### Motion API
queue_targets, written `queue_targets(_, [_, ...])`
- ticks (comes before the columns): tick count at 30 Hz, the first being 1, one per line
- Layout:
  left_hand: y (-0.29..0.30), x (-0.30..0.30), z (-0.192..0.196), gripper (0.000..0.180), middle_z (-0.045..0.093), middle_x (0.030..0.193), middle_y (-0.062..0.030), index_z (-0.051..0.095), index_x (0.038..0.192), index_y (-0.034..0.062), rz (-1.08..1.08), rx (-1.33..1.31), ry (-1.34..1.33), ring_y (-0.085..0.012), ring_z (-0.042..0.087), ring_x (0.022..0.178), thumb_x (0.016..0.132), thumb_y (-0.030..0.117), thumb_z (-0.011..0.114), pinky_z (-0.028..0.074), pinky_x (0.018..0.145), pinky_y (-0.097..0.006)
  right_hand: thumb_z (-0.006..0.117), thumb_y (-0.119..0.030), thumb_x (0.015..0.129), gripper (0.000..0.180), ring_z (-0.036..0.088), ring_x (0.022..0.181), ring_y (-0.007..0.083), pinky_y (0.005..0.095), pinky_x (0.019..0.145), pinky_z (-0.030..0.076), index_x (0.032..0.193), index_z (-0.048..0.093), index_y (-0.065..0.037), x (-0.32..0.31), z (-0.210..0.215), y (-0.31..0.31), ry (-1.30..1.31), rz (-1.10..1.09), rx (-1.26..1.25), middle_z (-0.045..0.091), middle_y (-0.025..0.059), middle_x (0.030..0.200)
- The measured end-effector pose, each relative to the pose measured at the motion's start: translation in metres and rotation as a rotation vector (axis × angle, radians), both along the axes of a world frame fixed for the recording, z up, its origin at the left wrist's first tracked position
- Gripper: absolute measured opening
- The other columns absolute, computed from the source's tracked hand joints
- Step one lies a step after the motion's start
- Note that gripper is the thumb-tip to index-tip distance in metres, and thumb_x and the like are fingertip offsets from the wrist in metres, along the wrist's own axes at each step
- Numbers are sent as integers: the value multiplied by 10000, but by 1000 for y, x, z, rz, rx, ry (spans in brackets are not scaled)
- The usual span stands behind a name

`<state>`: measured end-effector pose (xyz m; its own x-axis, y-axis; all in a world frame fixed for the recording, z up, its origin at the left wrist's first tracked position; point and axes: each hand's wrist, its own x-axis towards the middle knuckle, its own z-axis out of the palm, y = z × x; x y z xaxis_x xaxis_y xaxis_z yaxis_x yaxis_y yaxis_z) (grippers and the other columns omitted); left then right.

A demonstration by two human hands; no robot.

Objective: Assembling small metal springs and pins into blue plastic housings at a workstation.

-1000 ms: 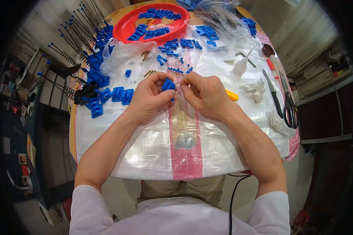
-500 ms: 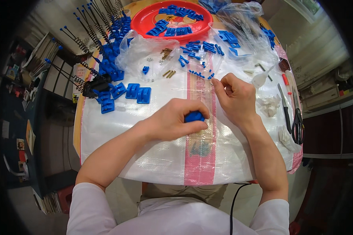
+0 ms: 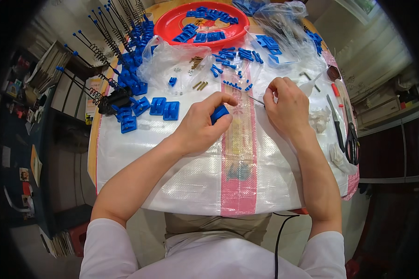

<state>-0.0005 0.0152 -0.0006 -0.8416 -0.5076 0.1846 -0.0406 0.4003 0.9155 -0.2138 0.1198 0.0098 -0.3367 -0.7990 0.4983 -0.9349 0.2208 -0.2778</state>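
My left hand [image 3: 201, 124] is closed around a blue plastic part [image 3: 220, 114], its index finger curled over the top and the thumb below. My right hand [image 3: 287, 106] pinches a thin metal rod-like tool [image 3: 256, 100], whose tip points left towards the small blue pegs; its other end is hidden in my fingers. Those tiny blue pegs [image 3: 237, 86] lie in a loose row beyond my hands. Behind them are several blue forked pieces [image 3: 226, 54]. Brass-coloured pins [image 3: 200, 85] and small metal nuts [image 3: 177, 69] rest on clear plastic to the left.
A red tray [image 3: 162, 35] of blue parts stands at the back. Blue assemblies with black springs [image 3: 134, 76] crowd the left, beside blue blocks [image 3: 171, 110]. At right lie a hex key [image 3: 310, 80], crumpled tissue [image 3: 319, 119], a knife [image 3: 336, 124] and scissors [image 3: 352, 143].
My left hand has moved up and left with the blue part, its index finger lifting. The right hand has shifted slightly right, and the thin metal tool now shows more clearly.
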Motion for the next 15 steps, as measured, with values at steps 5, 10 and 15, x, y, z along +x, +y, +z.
queue_targets(5, [6, 0, -3, 280, 622, 836, -40, 590, 1190, 10, -42, -197, 0, -95, 579, 718, 920, 75, 629, 481, 655, -270, 651, -179, 858, 172, 658, 724, 346, 455, 665, 521, 797, 641, -19, 4, 4, 2, 28, 47, 60, 649, 147, 794])
queue_targets(10, [0, -2, -12, 240, 625, 828, -44, 595, 1165, 14, -64, -17, 89, -105, 584, 706, 938, 80, 636, 490, 658, -275, 677, -221, 865, 226, 657, 704, 338, 449, 655, 518, 761, 638, -25, 14, 2, 0, 45, 52, 136, 647, 135, 743])
queue_targets(15, [2, 1, -5, 215, 624, 844, -47, 598, 1159, 15, -62, -20, 21, -90, 571, 714, 956, 84, 609, 482, 665, -262, 670, -241, 897, 241, 657, 700, 332, 440, 653, 515, 779, 654, -31, 20, 2, 0, 9, 58, 124, 650, 127, 741])
